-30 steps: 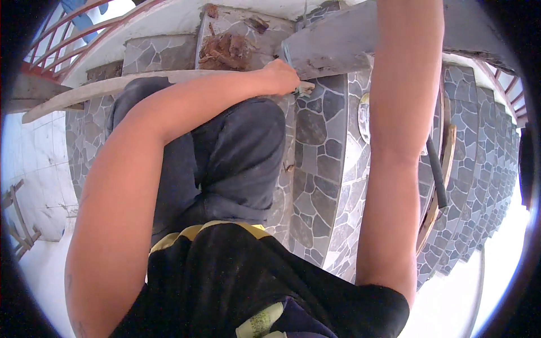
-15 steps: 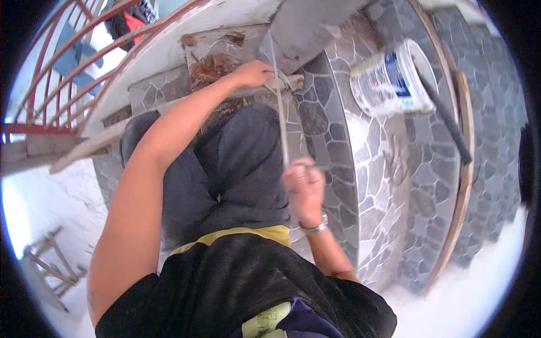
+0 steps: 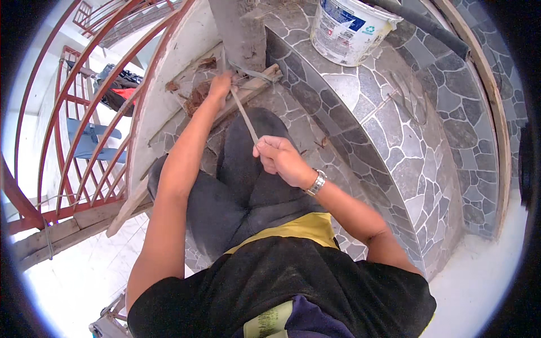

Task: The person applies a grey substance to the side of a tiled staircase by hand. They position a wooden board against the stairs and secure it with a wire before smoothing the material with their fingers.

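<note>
One strap [image 3: 244, 115] runs fwd-left from R hand [image 3: 282, 160], clamped on it, twd L hand [image 3: 221, 89], grip unclear.

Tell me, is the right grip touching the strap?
Touching. The head view shows the right grip closed on the strap, which runs from it up toward the left grip.

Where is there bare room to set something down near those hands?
The stone step looks bare between the white bucket and the thin wire, and again below that wire in view. It's crowded around the left hand, where pale strip, plank and post converge.
</note>
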{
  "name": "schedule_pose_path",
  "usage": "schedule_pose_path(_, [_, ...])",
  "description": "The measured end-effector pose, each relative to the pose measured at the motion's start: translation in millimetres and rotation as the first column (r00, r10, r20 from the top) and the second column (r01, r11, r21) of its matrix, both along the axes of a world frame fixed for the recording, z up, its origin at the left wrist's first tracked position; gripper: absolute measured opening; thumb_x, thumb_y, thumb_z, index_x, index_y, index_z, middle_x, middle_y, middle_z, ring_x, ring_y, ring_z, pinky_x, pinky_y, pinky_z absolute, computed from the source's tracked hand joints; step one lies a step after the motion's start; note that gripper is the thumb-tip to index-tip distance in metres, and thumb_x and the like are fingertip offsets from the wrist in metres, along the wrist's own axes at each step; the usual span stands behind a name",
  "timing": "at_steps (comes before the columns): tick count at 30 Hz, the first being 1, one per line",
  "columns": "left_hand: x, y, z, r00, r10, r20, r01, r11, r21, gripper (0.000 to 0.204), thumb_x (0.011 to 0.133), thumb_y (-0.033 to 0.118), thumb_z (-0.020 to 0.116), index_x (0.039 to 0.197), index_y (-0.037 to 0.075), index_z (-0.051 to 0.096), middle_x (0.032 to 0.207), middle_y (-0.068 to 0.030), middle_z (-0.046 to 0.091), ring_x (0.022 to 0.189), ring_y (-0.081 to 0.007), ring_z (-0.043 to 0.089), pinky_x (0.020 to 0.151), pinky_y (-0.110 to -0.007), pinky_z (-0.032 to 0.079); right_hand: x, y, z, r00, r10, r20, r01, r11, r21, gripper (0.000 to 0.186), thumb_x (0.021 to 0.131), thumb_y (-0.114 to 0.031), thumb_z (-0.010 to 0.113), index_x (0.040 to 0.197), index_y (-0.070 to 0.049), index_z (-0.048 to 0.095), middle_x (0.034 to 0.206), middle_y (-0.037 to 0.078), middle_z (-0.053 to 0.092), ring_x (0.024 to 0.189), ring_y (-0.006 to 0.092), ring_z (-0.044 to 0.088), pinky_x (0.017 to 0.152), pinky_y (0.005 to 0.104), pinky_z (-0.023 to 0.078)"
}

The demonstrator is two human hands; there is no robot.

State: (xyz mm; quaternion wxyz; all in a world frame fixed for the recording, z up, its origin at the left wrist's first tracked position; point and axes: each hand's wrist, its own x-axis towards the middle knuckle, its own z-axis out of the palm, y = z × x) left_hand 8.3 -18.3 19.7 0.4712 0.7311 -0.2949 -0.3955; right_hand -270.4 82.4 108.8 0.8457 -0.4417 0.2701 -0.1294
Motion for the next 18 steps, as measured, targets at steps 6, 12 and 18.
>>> schedule_pose_path(6, [23,-4,-5,0.943,0.102,-0.316,-0.045,0.982,0.182,0.031,0.097,0.037,0.047,0.088,0.01,0.06,0.087,-0.005,0.062,0.071,-0.0162,0.059,0.068,-0.035,0.043,-9,-9,22,0.994,-0.107,0.009,0.106,0.958,-0.268,0.025,0.103,-0.025,0.049,0.089,-0.006,0.057,0.062,-0.008,0.04,0.052,0.0033,0.034,0.047,0.0215,0.027])
schedule_pose_path(12, [28,-9,2,0.91,0.021,-0.413,0.117,0.945,0.307,0.045,0.102,0.037,0.035,0.09,0.011,0.068,0.077,-0.0012,0.06,0.069,-0.0128,0.046,0.071,-0.031,0.04,-17,-26,53,0.969,-0.201,0.145,0.233,0.94,-0.251,0.025,0.104,-0.024,0.049,0.092,-0.003,0.058,0.062,-0.007,0.039,0.055,0.0041,0.031,0.052,0.0224,0.027])
schedule_pose_path(18, [24,-11,7,0.851,0.076,-0.52,0.101,0.947,0.304,0.05,0.102,0.034,0.029,0.09,0.011,0.072,0.06,0.001,0.044,0.06,-0.0139,0.036,0.075,-0.03,0.038,-6,-32,60,0.988,-0.119,0.102,0.155,0.842,-0.517,0.034,0.103,-0.033,0.048,0.091,-0.004,0.062,0.065,-0.004,0.048,0.053,0.006,0.042,0.05,0.0233,0.035])
